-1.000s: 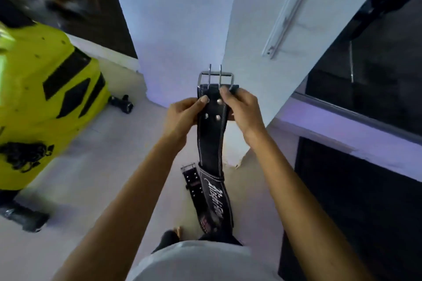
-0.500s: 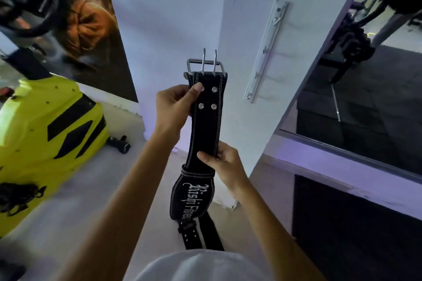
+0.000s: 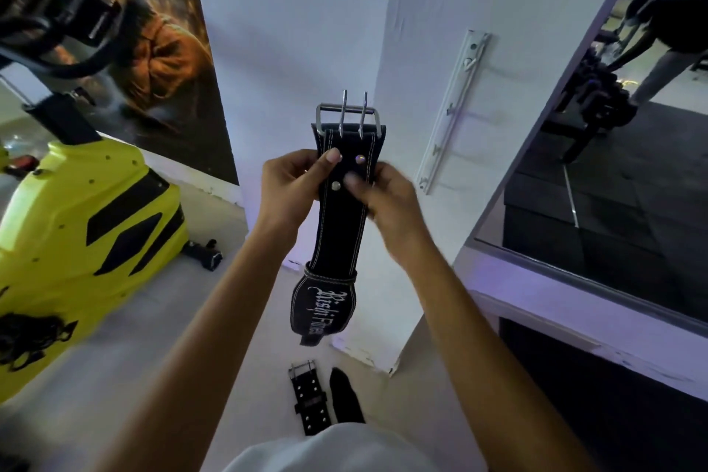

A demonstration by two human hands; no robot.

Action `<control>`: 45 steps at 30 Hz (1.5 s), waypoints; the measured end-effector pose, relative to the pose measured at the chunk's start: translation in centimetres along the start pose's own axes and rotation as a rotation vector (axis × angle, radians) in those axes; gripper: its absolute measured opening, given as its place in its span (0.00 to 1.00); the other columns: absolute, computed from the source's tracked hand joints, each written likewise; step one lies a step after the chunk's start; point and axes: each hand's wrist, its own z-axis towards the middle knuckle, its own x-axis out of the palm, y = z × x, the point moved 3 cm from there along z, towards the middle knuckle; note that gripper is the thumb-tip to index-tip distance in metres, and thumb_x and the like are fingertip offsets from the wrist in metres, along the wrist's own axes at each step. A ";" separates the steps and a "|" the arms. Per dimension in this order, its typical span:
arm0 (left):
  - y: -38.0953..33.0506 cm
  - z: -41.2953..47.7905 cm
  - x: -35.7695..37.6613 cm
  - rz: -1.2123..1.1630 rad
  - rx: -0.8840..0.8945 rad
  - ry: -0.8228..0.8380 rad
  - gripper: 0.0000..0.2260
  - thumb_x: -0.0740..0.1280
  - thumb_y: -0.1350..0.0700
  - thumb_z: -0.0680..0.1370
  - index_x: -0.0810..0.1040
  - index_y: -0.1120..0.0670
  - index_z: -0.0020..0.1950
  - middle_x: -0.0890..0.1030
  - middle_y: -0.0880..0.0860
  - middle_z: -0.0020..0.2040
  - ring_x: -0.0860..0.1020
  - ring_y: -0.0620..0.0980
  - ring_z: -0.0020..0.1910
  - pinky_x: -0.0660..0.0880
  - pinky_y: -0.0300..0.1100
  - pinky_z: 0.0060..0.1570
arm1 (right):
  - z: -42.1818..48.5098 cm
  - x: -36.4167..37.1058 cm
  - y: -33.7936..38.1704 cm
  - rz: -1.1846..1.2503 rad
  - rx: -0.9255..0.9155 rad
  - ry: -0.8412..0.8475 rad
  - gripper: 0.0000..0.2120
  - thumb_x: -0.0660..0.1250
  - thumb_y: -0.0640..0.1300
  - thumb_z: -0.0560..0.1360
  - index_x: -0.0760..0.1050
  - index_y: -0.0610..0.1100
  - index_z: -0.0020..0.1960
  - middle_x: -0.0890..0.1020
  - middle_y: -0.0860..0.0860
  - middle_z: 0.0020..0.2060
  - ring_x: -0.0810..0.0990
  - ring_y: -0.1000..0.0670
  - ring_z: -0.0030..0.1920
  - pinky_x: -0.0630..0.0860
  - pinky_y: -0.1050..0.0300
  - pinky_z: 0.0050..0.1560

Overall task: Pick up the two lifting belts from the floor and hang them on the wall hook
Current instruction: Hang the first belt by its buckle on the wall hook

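Observation:
A black lifting belt (image 3: 337, 226) with white stitching and a steel two-prong buckle hangs upright in front of me, buckle end up. My left hand (image 3: 293, 190) grips its left edge just under the buckle. My right hand (image 3: 387, 203) holds its right edge at the same height, thumb on the front. The belt's wide lettered part dangles below my hands. A second black belt (image 3: 310, 400) with a steel buckle lies on the floor near my foot. A white hook rail (image 3: 454, 111) is fixed to the white pillar, right of the held belt.
A yellow exercise bike (image 3: 76, 241) stands at the left. The white pillar's corner (image 3: 383, 50) is directly ahead. A large mirror (image 3: 613, 184) covers the wall at the right, above a white ledge. My black-socked foot (image 3: 344, 395) is beside the floor belt.
My right hand has moved up from the belt's middle to its buckle end, opposite my left hand. The view has tilted up slightly, and the hook rail sits closer to the belt.

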 end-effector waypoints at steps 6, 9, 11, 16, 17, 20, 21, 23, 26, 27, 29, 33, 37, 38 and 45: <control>1.1 -0.1 -0.5 -0.046 -0.051 0.008 0.20 0.71 0.54 0.74 0.77 0.73 0.44 0.75 0.62 0.37 0.72 0.55 0.36 0.69 0.51 0.39 | -6.1 -0.9 -8.3 -0.325 0.156 0.051 0.09 0.74 0.35 0.70 0.81 0.38 0.50 0.86 0.40 0.46 0.83 0.48 0.44 0.79 0.55 0.47; 1.8 -0.7 0.0 -0.060 -0.072 0.083 0.23 0.71 0.51 0.74 0.75 0.74 0.45 0.75 0.62 0.38 0.72 0.55 0.38 0.70 0.51 0.41 | -5.1 -0.5 -5.0 -0.236 0.038 -0.009 0.07 0.73 0.36 0.72 0.82 0.44 0.49 0.85 0.47 0.44 0.82 0.51 0.44 0.79 0.56 0.49; 2.3 -1.4 0.6 -0.099 -0.114 0.129 0.22 0.71 0.52 0.74 0.76 0.73 0.48 0.77 0.63 0.42 0.75 0.56 0.41 0.73 0.53 0.45 | -3.8 -0.3 -1.8 -0.135 -0.055 -0.059 0.07 0.70 0.36 0.74 0.81 0.46 0.48 0.84 0.47 0.44 0.82 0.51 0.46 0.79 0.56 0.50; 5.7 -4.4 0.4 -0.013 -0.148 0.279 0.17 0.73 0.51 0.72 0.80 0.64 0.51 0.80 0.66 0.46 0.79 0.57 0.46 0.76 0.57 0.53 | -2.7 -0.2 2.4 -0.045 -0.178 -0.085 0.07 0.66 0.33 0.76 0.78 0.42 0.51 0.85 0.53 0.45 0.84 0.56 0.41 0.79 0.64 0.45; 7.0 -5.5 0.0 0.072 -0.144 0.316 0.17 0.73 0.50 0.70 0.80 0.63 0.50 0.81 0.66 0.46 0.80 0.58 0.45 0.77 0.58 0.53 | -2.7 -0.2 2.8 -0.041 -0.191 -0.087 0.07 0.66 0.33 0.77 0.78 0.43 0.49 0.85 0.54 0.45 0.84 0.54 0.39 0.79 0.63 0.44; 10.5 -8.6 -0.9 0.292 -0.132 0.357 0.13 0.74 0.49 0.68 0.81 0.53 0.49 0.84 0.53 0.43 0.81 0.53 0.43 0.79 0.56 0.50 | -2.7 -0.4 3.8 -0.042 -0.234 -0.087 0.09 0.66 0.33 0.77 0.78 0.46 0.45 0.85 0.51 0.46 0.83 0.51 0.39 0.80 0.60 0.47; 11.0 -9.4 -1.0 0.285 -0.152 0.349 0.11 0.74 0.50 0.68 0.81 0.52 0.48 0.84 0.49 0.42 0.81 0.49 0.43 0.79 0.54 0.49 | -2.9 -0.3 3.9 -0.043 -0.239 -0.079 0.09 0.66 0.33 0.77 0.78 0.45 0.45 0.85 0.50 0.47 0.83 0.51 0.39 0.80 0.60 0.47; 11.3 -9.9 -1.2 0.280 -0.172 0.333 0.12 0.74 0.53 0.68 0.81 0.55 0.48 0.83 0.45 0.41 0.80 0.44 0.42 0.80 0.51 0.46 | -3.5 0.0 3.6 -0.036 -0.227 -0.049 0.08 0.65 0.32 0.77 0.78 0.44 0.45 0.85 0.51 0.46 0.83 0.51 0.40 0.80 0.61 0.46; 9.8 -9.6 -1.0 0.224 -0.181 0.304 0.08 0.75 0.57 0.70 0.81 0.59 0.45 0.83 0.45 0.37 0.79 0.40 0.36 0.76 0.40 0.39 | -4.3 0.4 3.1 0.015 -0.195 -0.035 0.09 0.64 0.31 0.77 0.78 0.44 0.46 0.86 0.55 0.43 0.81 0.45 0.46 0.79 0.64 0.43; 8.7 -9.3 -0.8 0.179 -0.175 0.284 0.05 0.75 0.60 0.71 0.81 0.58 0.43 0.83 0.44 0.35 0.78 0.40 0.34 0.75 0.36 0.38 | -4.5 0.4 3.0 0.019 -0.189 -0.046 0.09 0.64 0.31 0.77 0.78 0.44 0.46 0.86 0.55 0.43 0.81 0.45 0.46 0.79 0.65 0.43; 6.1 -8.6 -0.6 0.102 -0.109 0.238 0.02 0.72 0.62 0.73 0.81 0.57 0.43 0.83 0.45 0.34 0.78 0.43 0.35 0.75 0.34 0.37 | -5.0 0.3 2.8 0.021 -0.163 -0.049 0.06 0.64 0.32 0.77 0.78 0.40 0.48 0.86 0.54 0.44 0.83 0.48 0.43 0.80 0.63 0.43; 2.2 -7.2 -0.4 0.021 0.009 0.151 0.13 0.74 0.54 0.71 0.79 0.59 0.51 0.83 0.61 0.45 0.81 0.63 0.43 0.79 0.55 0.45 | -6.0 0.4 2.0 -0.118 -0.116 -0.022 0.09 0.65 0.36 0.78 0.78 0.34 0.56 0.85 0.45 0.49 0.84 0.54 0.45 0.78 0.64 0.46; 0.0 -6.3 -0.3 0.014 0.119 0.099 0.27 0.73 0.56 0.71 0.64 0.53 0.66 0.81 0.60 0.46 0.82 0.56 0.41 0.80 0.53 0.44 | -6.4 0.0 1.9 -0.201 -0.154 -0.087 0.18 0.67 0.37 0.77 0.70 0.44 0.65 0.85 0.45 0.47 0.83 0.54 0.44 0.75 0.63 0.43; -0.3 -6.0 -0.3 0.028 0.147 0.115 0.31 0.73 0.56 0.73 0.61 0.50 0.71 0.81 0.60 0.45 0.82 0.56 0.40 0.80 0.53 0.45 | -6.6 -0.2 2.0 -0.177 -0.159 -0.102 0.25 0.68 0.37 0.76 0.65 0.48 0.70 0.85 0.47 0.47 0.83 0.55 0.45 0.76 0.63 0.43; -0.4 -4.5 0.2 0.204 0.096 0.110 0.24 0.76 0.41 0.64 0.81 0.46 0.58 0.77 0.52 0.55 0.78 0.51 0.57 0.78 0.58 0.56 | -6.3 -1.9 2.7 -0.162 -0.163 -0.166 0.21 0.71 0.37 0.74 0.68 0.49 0.62 0.84 0.45 0.47 0.82 0.51 0.43 0.78 0.56 0.42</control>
